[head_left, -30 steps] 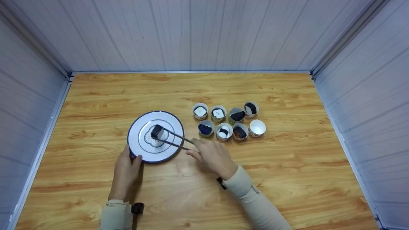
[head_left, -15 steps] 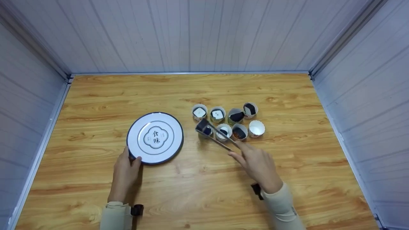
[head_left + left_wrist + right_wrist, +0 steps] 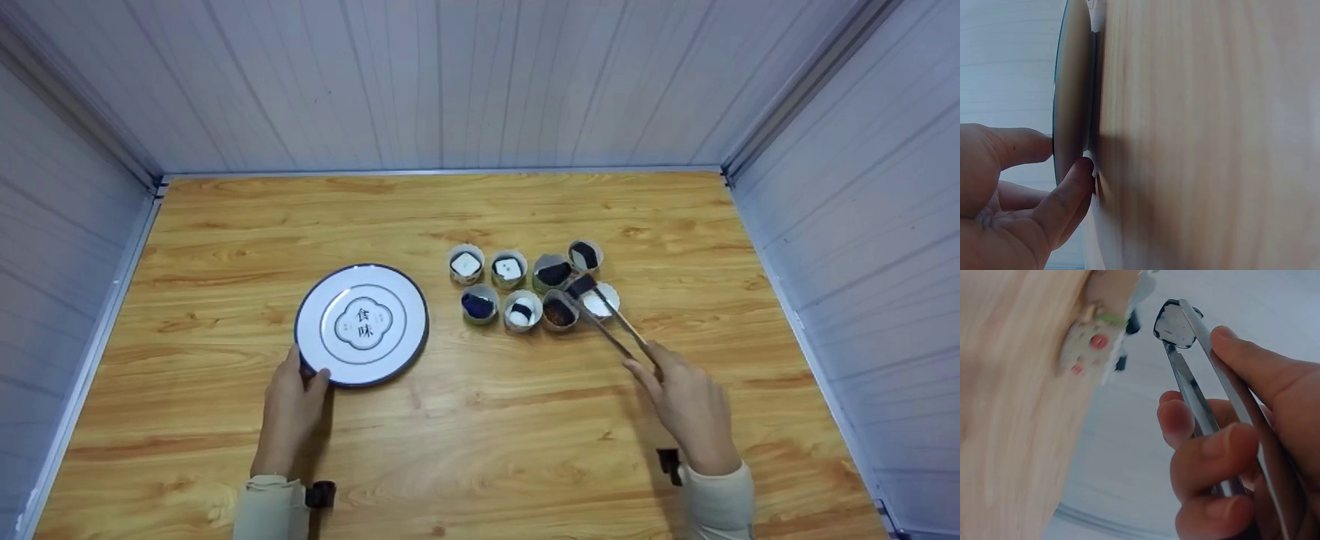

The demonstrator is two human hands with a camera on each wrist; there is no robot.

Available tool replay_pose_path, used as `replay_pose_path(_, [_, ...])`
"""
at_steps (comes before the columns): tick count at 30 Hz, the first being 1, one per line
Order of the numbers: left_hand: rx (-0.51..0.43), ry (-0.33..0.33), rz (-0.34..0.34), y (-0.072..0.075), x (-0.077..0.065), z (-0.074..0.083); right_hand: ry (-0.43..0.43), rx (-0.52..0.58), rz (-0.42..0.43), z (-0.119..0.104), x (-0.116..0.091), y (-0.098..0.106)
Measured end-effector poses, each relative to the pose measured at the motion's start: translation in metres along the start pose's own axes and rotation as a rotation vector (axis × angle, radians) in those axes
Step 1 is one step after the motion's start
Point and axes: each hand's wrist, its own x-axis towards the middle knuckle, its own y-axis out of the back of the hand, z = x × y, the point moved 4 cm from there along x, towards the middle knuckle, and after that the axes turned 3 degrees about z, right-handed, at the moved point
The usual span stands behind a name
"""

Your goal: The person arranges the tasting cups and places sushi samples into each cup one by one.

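My left hand (image 3: 287, 409) holds the near-left rim of a white plate (image 3: 401, 300) with a blue edge and dark lettering in its centre. In the left wrist view, the thumb presses one face of the rim and the fingertips (image 3: 1079, 169) sit under the other. My right hand (image 3: 694, 409) grips metal tongs (image 3: 1196, 396), fingers curled round both arms. Between the tips is a sushi piece (image 3: 1175, 325), white-faced with a dark wrapping. In the head view, this piece overlaps the right-hand cups, beside a white-lined paper cup (image 3: 604, 300) that the tongs partly cover.
Several paper cups stand in two rows right of the plate. Among their contents are white-topped pieces (image 3: 466, 264), a white piece with a dark band (image 3: 521, 310) and a dark blue piece (image 3: 478, 305). Pale panel walls (image 3: 442, 82) enclose the wooden table (image 3: 480, 450) behind and at both sides.
My right hand has carried the sushi piece in the tongs rightward, from over the plate, past the front-left cup, to the right-hand cups. The left hand stays at the plate's rim.
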Motion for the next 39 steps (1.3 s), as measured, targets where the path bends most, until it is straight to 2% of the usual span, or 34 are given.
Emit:
replay_pose_path(5, [0.001, 0.006, 0.001, 0.000, 0.000, 0.000, -0.087, -0.013, -0.017, 0.020, -0.007, 0.001])
replay_pose_path(10, [0.016, 0.002, -0.001, 0.001, -0.001, 0.000, -0.095, -0.008, -0.021, 0.027, -0.009, -0.004])
replay_pose_path(15, [0.026, -0.014, 0.004, 0.000, -0.002, 0.000, -0.105, -0.001, -0.033, 0.030, -0.010, -0.009])
replay_pose_path(25, [0.013, 0.002, -0.001, 0.000, 0.001, 0.000, -0.143, 0.007, -0.053, 0.032, -0.008, -0.013])
replay_pose_path(35, [0.014, 0.015, -0.009, 0.000, 0.001, 0.001, -0.136, 0.014, -0.049, 0.028, -0.008, -0.014])
replay_pose_path(39, [0.015, -0.003, 0.002, 0.000, 0.000, 0.001, -0.136, 0.011, -0.034, 0.027, -0.007, -0.015])
